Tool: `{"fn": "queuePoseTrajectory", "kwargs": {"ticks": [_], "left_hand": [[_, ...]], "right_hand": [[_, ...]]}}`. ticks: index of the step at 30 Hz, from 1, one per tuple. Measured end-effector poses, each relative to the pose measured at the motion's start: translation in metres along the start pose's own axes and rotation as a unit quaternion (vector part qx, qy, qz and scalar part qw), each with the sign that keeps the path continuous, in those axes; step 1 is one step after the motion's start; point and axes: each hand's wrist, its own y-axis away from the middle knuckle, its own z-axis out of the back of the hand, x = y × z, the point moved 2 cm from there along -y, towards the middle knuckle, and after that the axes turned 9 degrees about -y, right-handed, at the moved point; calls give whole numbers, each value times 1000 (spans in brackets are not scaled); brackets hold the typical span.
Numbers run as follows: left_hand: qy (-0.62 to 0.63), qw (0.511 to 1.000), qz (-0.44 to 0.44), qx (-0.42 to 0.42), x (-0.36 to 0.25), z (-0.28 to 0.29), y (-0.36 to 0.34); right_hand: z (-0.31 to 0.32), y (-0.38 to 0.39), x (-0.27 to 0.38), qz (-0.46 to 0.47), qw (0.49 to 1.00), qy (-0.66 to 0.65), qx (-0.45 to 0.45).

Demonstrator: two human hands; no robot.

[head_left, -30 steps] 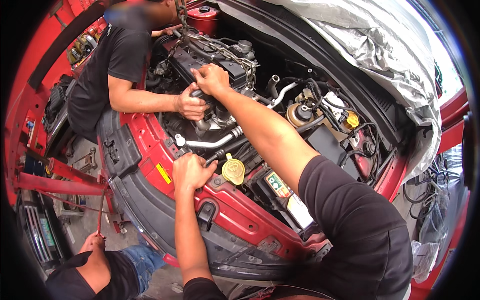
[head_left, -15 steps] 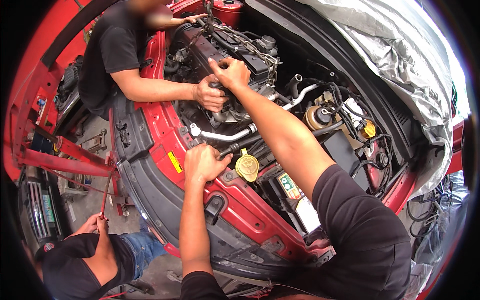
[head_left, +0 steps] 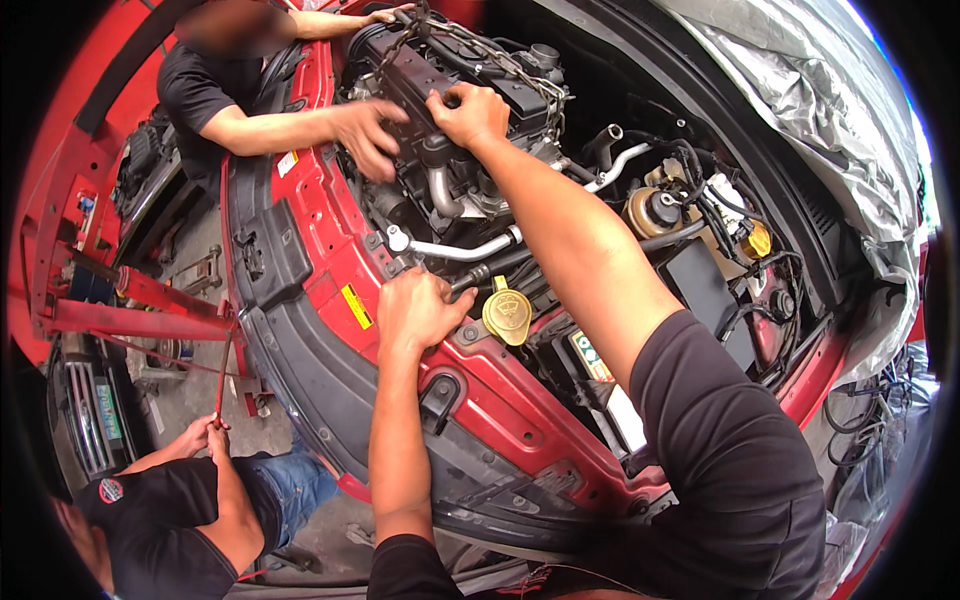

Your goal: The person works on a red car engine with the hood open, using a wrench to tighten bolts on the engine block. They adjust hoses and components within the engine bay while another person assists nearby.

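Observation:
My right hand is closed on the edge of the black engine cover, above an elbowed pipe. Chains lie over the engine. My left hand curls over the edge of the red front panel, its thumb by a black hose, left of a yellow reservoir cap. A silver pipe runs just above it. A co-worker's hand, blurred, has spread fingers beside the engine.
A second co-worker at lower left grips a red bar beside a red frame. A silver cover drapes the car at right, near a battery and dark cables. A detached grille lies at left.
The co-worker's hand has let go near my right hand and moved up and left. The engine bay appears shifted in the view; my hands keep their places on the car.

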Motion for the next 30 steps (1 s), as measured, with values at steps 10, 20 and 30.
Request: {"fn": "queuePoseTrajectory", "kwargs": {"ticks": [10, 20, 30], "left_hand": [[-2, 1000, -17, 9, -2, 2, 0], [-5, 1000, -19, -6, -1, -1, 0], [3, 1000, -4, -12, -4, 1, 1]], "right_hand": [[-1, -5, -2, 27, 999, 20, -6], [-6, -8, -9, 37, 998, 37, -27], [-6, -11, -10, 29, 999, 26, -12]]}}
